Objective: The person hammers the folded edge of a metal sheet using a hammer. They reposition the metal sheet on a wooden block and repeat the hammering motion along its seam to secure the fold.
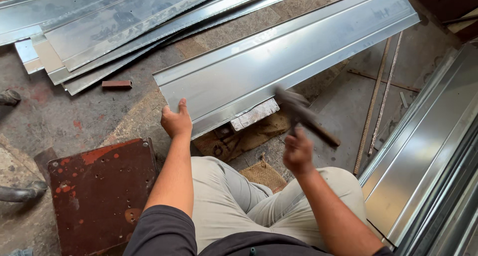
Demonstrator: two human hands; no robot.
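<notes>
The left hand (176, 120) clamps the near end of the long metal sheet (284, 62), which stretches toward 2 o'clock. The right hand (298, 151) grips a blurred hammer (304, 116) above its edge.

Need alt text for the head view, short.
Seated person's left hand grips the near end of a long folded galvanised steel sheet propped on a metal block, while the right hand holds a blurred dark hammer above it. Similar sheets lie stacked around.
</notes>
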